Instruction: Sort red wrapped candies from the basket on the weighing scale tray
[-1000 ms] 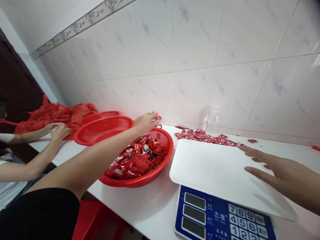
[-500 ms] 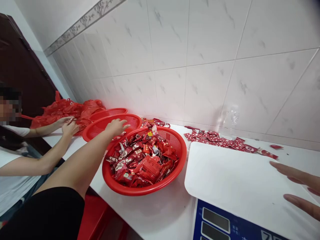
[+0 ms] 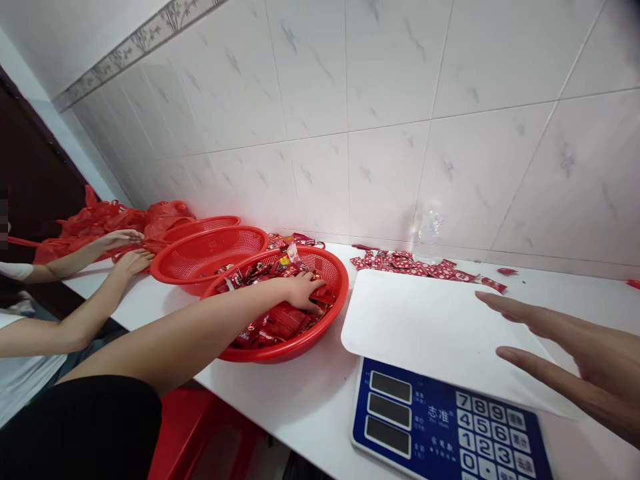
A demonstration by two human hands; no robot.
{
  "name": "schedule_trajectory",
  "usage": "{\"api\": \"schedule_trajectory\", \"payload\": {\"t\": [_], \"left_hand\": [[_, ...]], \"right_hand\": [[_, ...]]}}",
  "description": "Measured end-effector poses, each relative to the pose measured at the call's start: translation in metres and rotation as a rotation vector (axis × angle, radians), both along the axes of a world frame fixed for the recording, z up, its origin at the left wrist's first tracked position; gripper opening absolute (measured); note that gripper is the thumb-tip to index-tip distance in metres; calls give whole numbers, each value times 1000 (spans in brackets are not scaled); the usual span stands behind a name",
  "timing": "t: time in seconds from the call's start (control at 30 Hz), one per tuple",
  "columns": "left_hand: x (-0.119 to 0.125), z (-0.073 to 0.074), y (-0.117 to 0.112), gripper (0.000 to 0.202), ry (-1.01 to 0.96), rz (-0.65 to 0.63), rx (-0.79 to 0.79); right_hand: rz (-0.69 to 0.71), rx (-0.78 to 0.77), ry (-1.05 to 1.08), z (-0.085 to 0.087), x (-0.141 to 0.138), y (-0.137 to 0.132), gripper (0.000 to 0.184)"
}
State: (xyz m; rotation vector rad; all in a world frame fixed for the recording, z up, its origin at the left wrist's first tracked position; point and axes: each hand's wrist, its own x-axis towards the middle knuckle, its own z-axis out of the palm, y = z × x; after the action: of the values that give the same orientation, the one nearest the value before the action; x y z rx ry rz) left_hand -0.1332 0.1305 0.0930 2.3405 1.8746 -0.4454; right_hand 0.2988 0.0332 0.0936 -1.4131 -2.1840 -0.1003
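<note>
My left hand [image 3: 303,291] reaches into a red plastic basket [image 3: 342,293] heaped with small wrapped snack packets [image 3: 283,321]. Its fingers are apart and rest on the packets at the basket's right side; nothing is seen in its grip. Over the right end of the white pan [image 3: 415,320] of a digital scale [image 3: 445,427], my right hand [image 3: 555,347] is held with thumb and fingers apart. It holds nothing. The pan carries no packets, and the scale's displays look dark.
A second red basket [image 3: 165,267], with a few packets inside, stands left of the full one. Red plastic bags [image 3: 115,220] are piled farther left, by a co-worker's hands [image 3: 131,261]. Patterned red packets [image 3: 400,262] and a clear plastic bottle [image 3: 430,237] lie along the tiled wall.
My left hand has come from above the second basket rightward and down onto the packets in the full one. My right hand shows more fully over the pan. The view has shifted right.
</note>
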Motion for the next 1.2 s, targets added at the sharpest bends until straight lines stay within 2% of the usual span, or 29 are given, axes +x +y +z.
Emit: {"api": "schedule_trajectory", "payload": {"t": [0.1,0.17,0.2,0.33,0.43,0.5,0.6,0.73,0.83,0.93,1.0,1.2], "left_hand": [[8,-3,3,54,-45,-46,113],[9,3,8,31,-96,-68,181],[9,8,10,26,-116,-63,209],[5,33,17,25,-149,-21,285],[0,44,15,30,-182,-16,270],[-4,42,12,42,-204,-11,174],[-9,30,6,71,-124,49,1],[-7,14,4,89,2,58,14],[-6,13,8,77,9,0,31],[-9,15,12,46,-66,-21,58],[-12,16,13,32,-122,1,100],[-15,28,8,17,-216,85,181]], "right_hand": [[47,-13,-95,4,1,-6,61],[62,4,-94,7,3,-8,60],[73,8,-92,8,3,-9,60],[90,36,-87,12,8,-13,58],[96,57,-81,13,10,-14,58],[112,62,-74,14,10,-15,59],[141,68,-63,15,8,-15,58],[164,94,-64,18,5,-16,56],[161,87,-75,20,3,-18,56],[163,70,-81,21,1,-20,55],[170,83,-76,21,0,-20,55],[195,125,-77,24,0,-21,54]]}}
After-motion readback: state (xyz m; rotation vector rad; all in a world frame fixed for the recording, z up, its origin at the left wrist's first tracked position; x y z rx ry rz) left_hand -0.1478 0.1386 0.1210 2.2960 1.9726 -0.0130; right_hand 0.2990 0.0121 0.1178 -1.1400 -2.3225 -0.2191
